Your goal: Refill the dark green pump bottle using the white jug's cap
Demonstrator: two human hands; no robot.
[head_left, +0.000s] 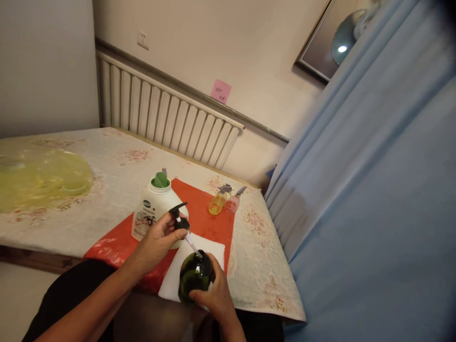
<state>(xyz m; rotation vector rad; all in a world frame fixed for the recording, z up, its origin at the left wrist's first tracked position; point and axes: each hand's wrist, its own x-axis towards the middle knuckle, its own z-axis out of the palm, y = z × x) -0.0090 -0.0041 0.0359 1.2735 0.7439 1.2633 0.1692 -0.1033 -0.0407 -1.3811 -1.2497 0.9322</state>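
My left hand (pixel 166 236) is closed on a black pump dispenser top (pixel 182 223), whose pale dip tube slants down to the mouth of a dark green bottle (pixel 195 278). Round that bottle's right side wraps my right hand (pixel 218 289), thumb across its front. The bottle is tilted a little, above a white cloth (pixel 174 280). Behind my left hand stands a large white jug (pixel 156 202) with a printed label and a green cup-like piece (pixel 161 179) in its wide mouth. My left forearm and hand hide part of the jug.
A red sheet (pixel 203 216) lies under the jug and cloth on the flowered tablecloth (pixel 256 247). Yellow (pixel 216 205) and pink (pixel 232 204) spray bottles stand farther back. A yellowish plastic bag (pixel 42 175) lies at left. A blue curtain (pixel 366 199) hangs at right; a radiator (pixel 167 111) is behind.
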